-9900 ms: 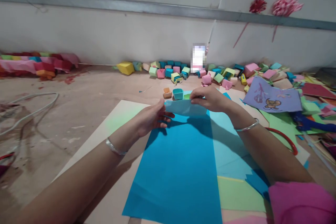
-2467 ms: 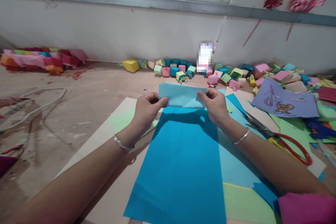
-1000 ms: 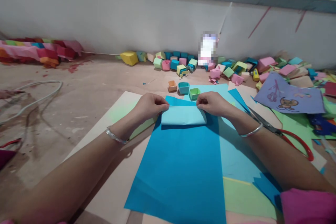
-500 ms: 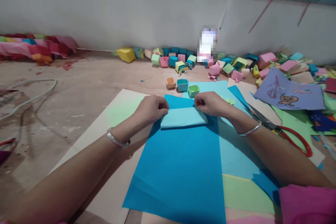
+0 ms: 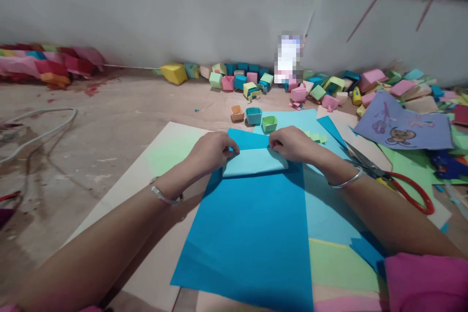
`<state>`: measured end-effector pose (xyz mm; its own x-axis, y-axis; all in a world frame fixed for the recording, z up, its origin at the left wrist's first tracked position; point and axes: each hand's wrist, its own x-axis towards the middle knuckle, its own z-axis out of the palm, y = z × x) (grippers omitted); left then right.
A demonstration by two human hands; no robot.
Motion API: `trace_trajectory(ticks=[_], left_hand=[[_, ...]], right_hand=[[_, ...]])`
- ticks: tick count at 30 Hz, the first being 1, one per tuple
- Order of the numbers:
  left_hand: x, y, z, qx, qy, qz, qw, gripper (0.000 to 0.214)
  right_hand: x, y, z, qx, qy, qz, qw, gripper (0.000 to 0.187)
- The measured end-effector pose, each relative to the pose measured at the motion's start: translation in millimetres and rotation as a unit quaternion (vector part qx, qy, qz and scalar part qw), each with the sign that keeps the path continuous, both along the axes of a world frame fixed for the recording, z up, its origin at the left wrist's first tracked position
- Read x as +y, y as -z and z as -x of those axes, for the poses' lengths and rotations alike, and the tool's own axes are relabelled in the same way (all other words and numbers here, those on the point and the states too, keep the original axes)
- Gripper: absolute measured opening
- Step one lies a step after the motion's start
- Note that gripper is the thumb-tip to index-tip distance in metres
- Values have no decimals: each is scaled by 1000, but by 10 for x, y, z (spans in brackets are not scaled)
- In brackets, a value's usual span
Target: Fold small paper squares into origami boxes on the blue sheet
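Note:
A folded light-blue paper (image 5: 256, 163) lies near the top of a large dark-blue sheet (image 5: 252, 224). My left hand (image 5: 212, 151) pinches its upper left corner between thumb and fingers. At the upper right end, my right hand (image 5: 292, 144) is closed on the same folded paper, its fingertips curled under and partly hidden. Just beyond the hands stand three small open paper boxes: an orange box (image 5: 237, 113), a blue box (image 5: 253, 116) and a green box (image 5: 269, 124).
Scissors with red handles (image 5: 409, 190) lie open beside my right forearm. A purple drawn-on paper piece (image 5: 405, 124) rests at the right. Many small paper boxes (image 5: 240, 82) line the wall, near a bright blurred phone-like screen (image 5: 288, 58). A white cable (image 5: 75, 112) curls at the left.
My left fingers have shifted slightly to the right along the top edge of the folded paper. My right hand stays nearly in place, and the view has tilted a little.

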<state>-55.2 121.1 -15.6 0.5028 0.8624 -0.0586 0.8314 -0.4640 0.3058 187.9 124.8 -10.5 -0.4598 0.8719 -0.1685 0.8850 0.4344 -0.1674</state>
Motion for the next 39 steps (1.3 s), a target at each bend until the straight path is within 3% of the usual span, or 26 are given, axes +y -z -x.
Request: trace_trajectory(ticks=[6, 12, 15, 19, 22, 30, 39], left_hand=[[-52, -110, -71, 100, 41, -37, 993, 29], [-141, -194, -337, 157, 79, -63, 982, 25], [-122, -130, -498, 183, 46, -71, 979, 42], [-85, -27, -611, 211, -11, -84, 974, 46], [-121, -26, -617, 225, -14, -84, 971, 48], [-313, -218, -596, 261, 12, -70, 963, 52], [-388, -215, -571, 266, 32, -71, 961, 50]], right_hand=[[-29, 0, 25, -24, -7, -4, 1000, 17], [-98, -15, 90, -58, -15, -29, 998, 18], [-119, -32, 103, -67, -18, -36, 997, 18], [-136, -61, 117, -72, -20, -40, 996, 18], [-143, -81, 129, -72, -18, -38, 997, 18], [-148, -82, 125, -75, -21, -44, 996, 23], [-118, -38, 102, -75, -31, -51, 995, 19]])
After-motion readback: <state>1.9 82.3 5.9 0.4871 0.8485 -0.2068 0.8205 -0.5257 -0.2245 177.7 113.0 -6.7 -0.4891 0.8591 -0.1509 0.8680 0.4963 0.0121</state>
